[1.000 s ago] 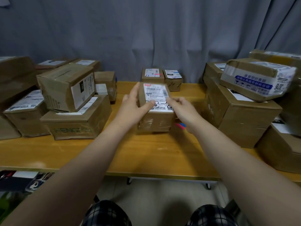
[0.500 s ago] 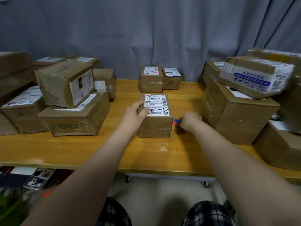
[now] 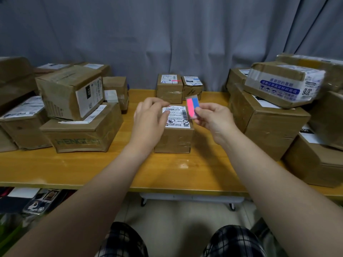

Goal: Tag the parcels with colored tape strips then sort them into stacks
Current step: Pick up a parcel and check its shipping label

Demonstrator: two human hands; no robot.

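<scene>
A small brown parcel (image 3: pixel 174 138) with a white shipping label stands in the middle of the yellow table (image 3: pixel 74 169). My right hand (image 3: pixel 213 120) pinches a pad of pink and blue tape strips (image 3: pixel 192 107), raised above the parcel's right top edge. My left hand (image 3: pixel 149 120) hovers over the parcel's left side with fingers loosely curled toward the strips and holds nothing. Two small parcels stand at the back: one (image 3: pixel 169 88) carries a pink strip, the other (image 3: pixel 192 87) a blue strip.
Brown boxes are piled at the left (image 3: pixel 78 115) and at the right (image 3: pixel 267 119), with a white-taped box (image 3: pixel 284 84) on top at the right. A grey curtain hangs behind the table. Bags lie on the floor at lower left.
My right hand picked the strip pad up from the table beside the parcel and raised it. My left hand left the parcel's side and rose toward the strips.
</scene>
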